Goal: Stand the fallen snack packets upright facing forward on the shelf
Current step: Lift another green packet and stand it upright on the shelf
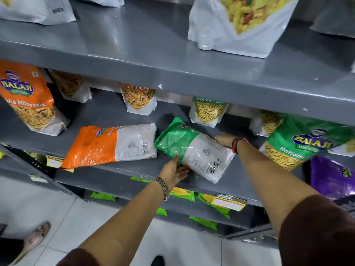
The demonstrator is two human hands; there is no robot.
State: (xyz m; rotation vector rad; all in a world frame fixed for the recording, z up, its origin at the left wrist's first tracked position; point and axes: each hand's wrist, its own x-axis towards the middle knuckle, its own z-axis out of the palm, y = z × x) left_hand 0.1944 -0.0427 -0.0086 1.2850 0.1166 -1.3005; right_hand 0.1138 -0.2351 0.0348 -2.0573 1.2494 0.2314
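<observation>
Both hands are on the fallen green packet (194, 150) in the middle of the grey shelf (115, 112). The left hand (173, 172) lies palm-up at the packet's near edge, fingers slid under the white back panel near the shelf's front lip, thumb along the green part. The right hand (223, 140) holds the packet's far right end, where its fingers are hidden behind the packet; how firmly it grips cannot be told. The two hands are apart, one at each side of the packet, which is tilted with its printed back and barcode facing up, green top end pointing far and left.

Just left of it, an orange packet (111, 145) lies flat on the same shelf, also back side up, its white end almost touching the green packet and its orange end hanging slightly over the front lip. No hand touches it.

At the far left an upright orange packet (28, 98) stands facing forward. Along the back of the shelf stand smaller packets: one with an orange top (139, 99) and a green-topped one (208, 111). At the right, a large green packet (299, 144) leans forward, just beside the right forearm, with a purple packet (332, 177) below it.

A beaded bracelet (162, 186) is on the left wrist and a red thread band (235, 144) on the right. On the upper shelf (153, 45) a white packet (236, 27) stands.
</observation>
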